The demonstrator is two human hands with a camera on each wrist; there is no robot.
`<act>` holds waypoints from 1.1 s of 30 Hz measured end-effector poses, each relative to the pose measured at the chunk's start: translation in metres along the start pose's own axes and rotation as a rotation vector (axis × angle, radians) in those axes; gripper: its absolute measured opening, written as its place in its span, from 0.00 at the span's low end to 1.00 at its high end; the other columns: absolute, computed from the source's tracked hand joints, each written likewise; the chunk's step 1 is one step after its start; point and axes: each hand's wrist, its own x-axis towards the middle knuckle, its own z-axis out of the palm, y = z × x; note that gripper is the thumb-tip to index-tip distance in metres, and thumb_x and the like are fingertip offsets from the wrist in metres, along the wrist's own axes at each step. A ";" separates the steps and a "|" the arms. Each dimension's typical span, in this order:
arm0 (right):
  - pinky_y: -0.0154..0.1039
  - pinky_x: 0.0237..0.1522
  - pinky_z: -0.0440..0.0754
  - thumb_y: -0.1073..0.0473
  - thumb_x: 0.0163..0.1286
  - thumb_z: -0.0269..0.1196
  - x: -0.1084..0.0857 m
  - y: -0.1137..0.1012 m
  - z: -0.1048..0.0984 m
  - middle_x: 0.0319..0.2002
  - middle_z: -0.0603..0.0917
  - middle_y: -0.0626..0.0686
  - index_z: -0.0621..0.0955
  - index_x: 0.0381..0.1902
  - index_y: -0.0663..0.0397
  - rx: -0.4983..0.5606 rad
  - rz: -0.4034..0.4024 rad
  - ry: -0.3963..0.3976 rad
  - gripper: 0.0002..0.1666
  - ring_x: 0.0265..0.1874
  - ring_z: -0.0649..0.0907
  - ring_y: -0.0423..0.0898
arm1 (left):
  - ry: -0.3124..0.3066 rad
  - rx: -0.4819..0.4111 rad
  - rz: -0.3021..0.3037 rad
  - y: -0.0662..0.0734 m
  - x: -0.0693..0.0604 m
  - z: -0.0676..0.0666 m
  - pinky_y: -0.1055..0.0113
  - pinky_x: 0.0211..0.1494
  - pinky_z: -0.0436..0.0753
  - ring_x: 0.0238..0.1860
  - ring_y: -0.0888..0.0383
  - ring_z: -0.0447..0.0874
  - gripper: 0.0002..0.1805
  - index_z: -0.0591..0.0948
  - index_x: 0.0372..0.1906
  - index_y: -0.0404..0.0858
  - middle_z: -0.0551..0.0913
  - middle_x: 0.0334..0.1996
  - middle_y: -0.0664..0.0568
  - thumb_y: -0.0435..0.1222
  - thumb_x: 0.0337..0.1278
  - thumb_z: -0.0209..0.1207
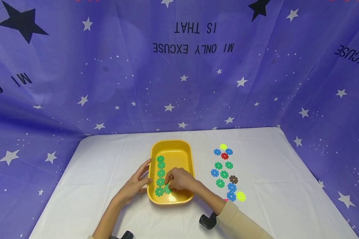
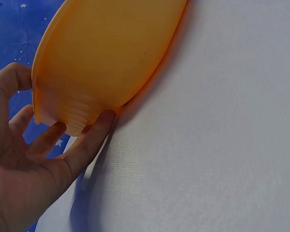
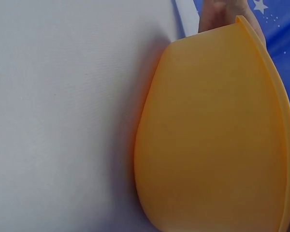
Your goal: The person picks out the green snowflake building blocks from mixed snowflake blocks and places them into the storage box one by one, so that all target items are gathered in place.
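A yellow plastic tray [image 1: 180, 158] stands on the white table. Along its left side lies a column of several green snowflake discs [image 1: 161, 173]. My right hand [image 1: 181, 179] reaches into the tray and pinches another green snowflake disc [image 1: 167, 190] close to the column's near end; its fingertips partly cover that disc. Outside the tray's left wall, my left hand [image 1: 133, 186] rests against it with fingers spread. Seen from the left wrist, the fingers [image 2: 94, 137] touch the tray's outer wall [image 2: 111, 48]. In the right wrist view the tray wall [image 3: 208, 130] hides the right fingertips.
To the tray's right, loose snowflake discs lie on the table: several green [image 1: 224, 174] and blue [image 1: 231, 187] ones, a red [image 1: 224, 156], a brown [image 1: 233, 179] and two yellow [image 1: 241, 196]. A pink disc [image 1: 226, 199] is partly hidden by the right arm. A purple starred curtain [image 1: 167, 86] surrounds the table.
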 end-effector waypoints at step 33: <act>0.39 0.33 0.84 0.63 0.68 0.66 -0.080 0.148 -0.115 0.38 0.84 0.53 0.84 0.48 0.63 0.207 0.021 0.490 0.13 0.35 0.82 0.50 | 0.007 0.000 0.000 0.000 0.000 0.000 0.48 0.51 0.83 0.74 0.33 0.53 0.45 0.56 0.79 0.58 0.46 0.79 0.41 0.31 0.57 0.58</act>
